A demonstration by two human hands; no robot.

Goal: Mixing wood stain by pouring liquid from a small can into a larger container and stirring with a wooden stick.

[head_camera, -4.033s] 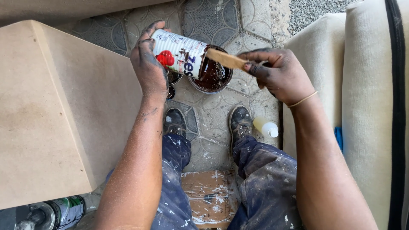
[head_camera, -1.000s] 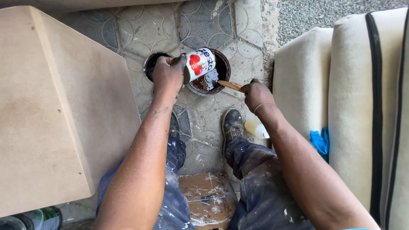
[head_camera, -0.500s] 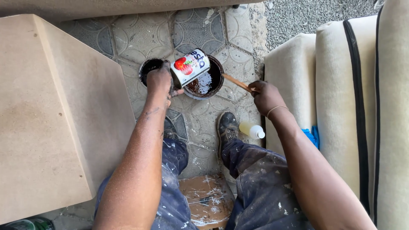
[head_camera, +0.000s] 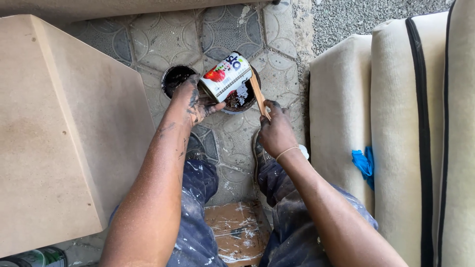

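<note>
Here the left hand (head_camera: 194, 101) wraps its stained fingers (head_camera: 213, 106) around a white tin can (head_camera: 226, 76), tipped over a dark bowl (head_camera: 241, 99) on the tiled floor (head_camera: 148, 34). The right hand (head_camera: 276, 132) pinches a wooden stick (head_camera: 258, 94) reaching into that bowl.

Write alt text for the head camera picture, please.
Seen from above, a seated person's left hand tips a white can over a dark bowl on the patterned floor, while the right hand holds a wooden stick in it.
</note>
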